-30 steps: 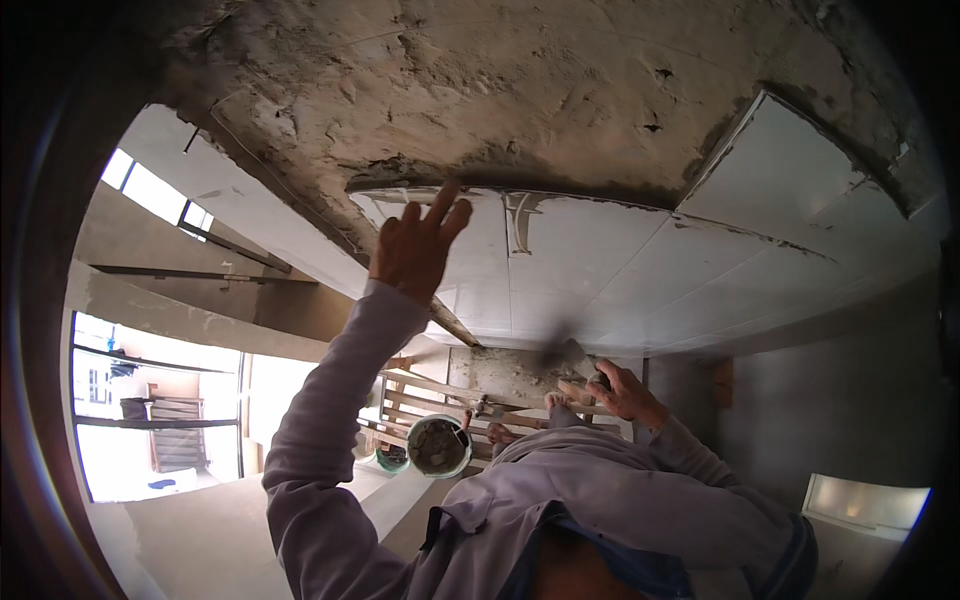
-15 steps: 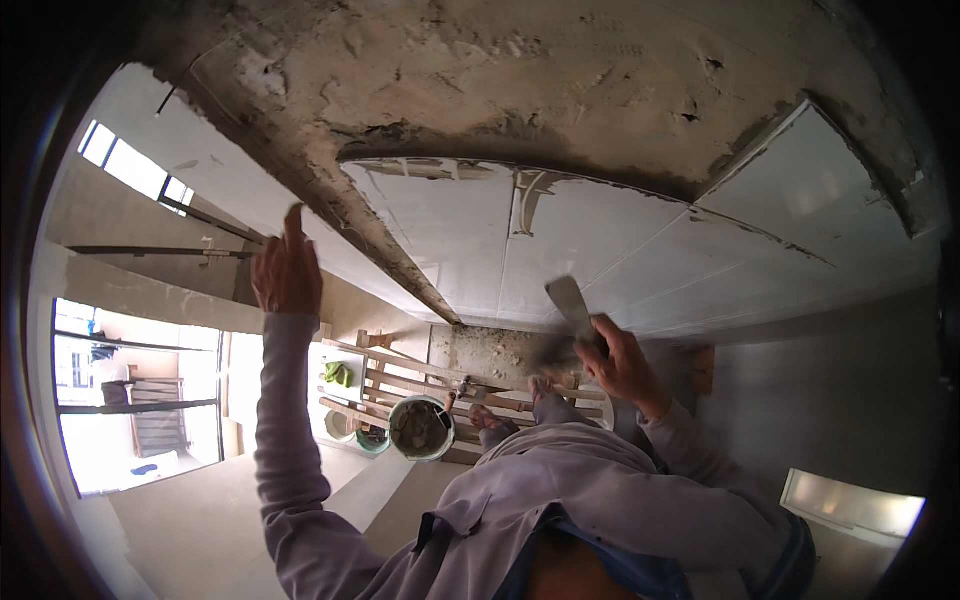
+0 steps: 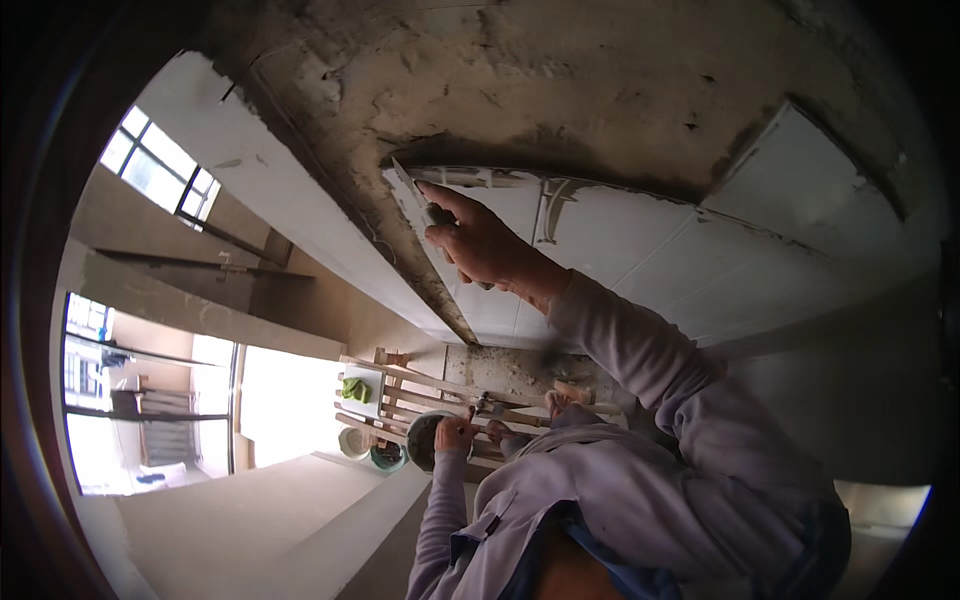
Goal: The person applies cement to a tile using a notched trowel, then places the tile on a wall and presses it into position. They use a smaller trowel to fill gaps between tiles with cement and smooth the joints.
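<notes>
In my right hand (image 3: 482,240) is a putty knife (image 3: 407,183) with a flat metal blade, its grip wrapped by my fingers. The blade lies at the top left corner of the white wall tiles (image 3: 620,240), beside the mortar-smeared gap (image 3: 350,205). Grey mortar streaks mark the tiles' upper edge. Down low, my left hand (image 3: 455,434) is beside a bucket (image 3: 424,440) of grey mix and partly covers it. Its fingers look curled, but what they may hold is hidden. A handle-like brown piece sticks up just above that hand.
Rough, bare plaster (image 3: 560,75) spans the wall above the tiles. Below me are wooden planks (image 3: 410,396), with my feet on them. Green cloth (image 3: 356,390) and smaller tubs (image 3: 388,457) stand left of the bucket. Windows (image 3: 160,165) open at the far left.
My right hand has carried the putty knife up and left to the tile corner. My left hand has dropped from the left wall's edge to beside the bucket. The view has shifted slightly.
</notes>
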The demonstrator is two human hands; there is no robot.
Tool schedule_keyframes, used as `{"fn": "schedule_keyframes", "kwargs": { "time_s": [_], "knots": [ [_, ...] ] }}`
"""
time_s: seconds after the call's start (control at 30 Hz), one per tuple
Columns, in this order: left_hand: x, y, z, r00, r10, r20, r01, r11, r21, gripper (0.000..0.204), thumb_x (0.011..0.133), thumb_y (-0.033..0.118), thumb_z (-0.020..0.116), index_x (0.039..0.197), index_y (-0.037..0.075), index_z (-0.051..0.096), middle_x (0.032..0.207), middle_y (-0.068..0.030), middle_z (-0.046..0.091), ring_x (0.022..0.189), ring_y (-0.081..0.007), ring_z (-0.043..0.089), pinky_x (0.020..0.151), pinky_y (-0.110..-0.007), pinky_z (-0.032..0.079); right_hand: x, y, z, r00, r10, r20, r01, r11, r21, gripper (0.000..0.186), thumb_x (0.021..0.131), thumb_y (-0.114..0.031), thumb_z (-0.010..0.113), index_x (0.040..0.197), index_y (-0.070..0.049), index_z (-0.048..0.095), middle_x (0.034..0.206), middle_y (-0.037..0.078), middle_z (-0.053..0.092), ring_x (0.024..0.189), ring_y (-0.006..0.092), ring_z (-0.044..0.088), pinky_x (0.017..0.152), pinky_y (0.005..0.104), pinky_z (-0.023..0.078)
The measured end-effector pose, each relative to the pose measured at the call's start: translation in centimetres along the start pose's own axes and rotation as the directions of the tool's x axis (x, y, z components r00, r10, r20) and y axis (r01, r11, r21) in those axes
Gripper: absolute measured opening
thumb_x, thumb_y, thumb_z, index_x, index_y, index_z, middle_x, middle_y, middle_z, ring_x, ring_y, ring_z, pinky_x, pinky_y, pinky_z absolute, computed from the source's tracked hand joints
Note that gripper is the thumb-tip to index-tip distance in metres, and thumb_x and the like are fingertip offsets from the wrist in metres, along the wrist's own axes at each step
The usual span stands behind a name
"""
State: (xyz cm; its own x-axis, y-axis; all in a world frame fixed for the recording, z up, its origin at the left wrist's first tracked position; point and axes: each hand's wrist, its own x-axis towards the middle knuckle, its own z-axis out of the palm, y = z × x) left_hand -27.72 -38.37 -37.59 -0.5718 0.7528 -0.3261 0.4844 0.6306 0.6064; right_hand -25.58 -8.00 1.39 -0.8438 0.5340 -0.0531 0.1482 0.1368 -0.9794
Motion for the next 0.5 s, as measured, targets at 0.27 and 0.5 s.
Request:
{"fn": "schedule_keyframes", "kwargs": {
  "time_s": [0.27, 0.5],
  "knots": [
    [-8.5, -10.6, 5.3, 0.959, -0.270, 0.082, 0.281, 0.939, -0.196, 0.035, 0.073, 0.040, 0.076, 0.080, 0.006, 0.077, 0.070, -0.0147, 0.071, 0.068, -0.0254, 0.070, 0.070, -0.040, 0.054, -6.8, 3.2, -5.0, 0.969, 0.212, -0.124, -0.165, 0.936, 0.311, 0.063, 0.093, -0.009, 0.055, 0.152, -0.009, 0.033, 0.083, 0.007, 0.051, 0.064, 0.0116, 0.050, 0.044, 0.0266, 0.045],
    [-9.1, -11.4, 5.2, 0.952, -0.302, 0.052, 0.306, 0.933, -0.187, 0.034, 0.071, 0.036, 0.080, 0.073, 0.002, 0.073, 0.064, -0.0113, 0.068, 0.061, -0.0243, 0.066, 0.063, -0.040, 0.052, -15.4, 5.4, -10.9, 0.907, 0.304, -0.290, -0.180, 0.905, 0.384, 0.064, 0.094, -0.013, 0.057, 0.152, -0.006, 0.031, 0.094, 0.006, 0.053, 0.074, 0.0124, 0.054, 0.048, 0.0268, 0.047]
  ]
}}
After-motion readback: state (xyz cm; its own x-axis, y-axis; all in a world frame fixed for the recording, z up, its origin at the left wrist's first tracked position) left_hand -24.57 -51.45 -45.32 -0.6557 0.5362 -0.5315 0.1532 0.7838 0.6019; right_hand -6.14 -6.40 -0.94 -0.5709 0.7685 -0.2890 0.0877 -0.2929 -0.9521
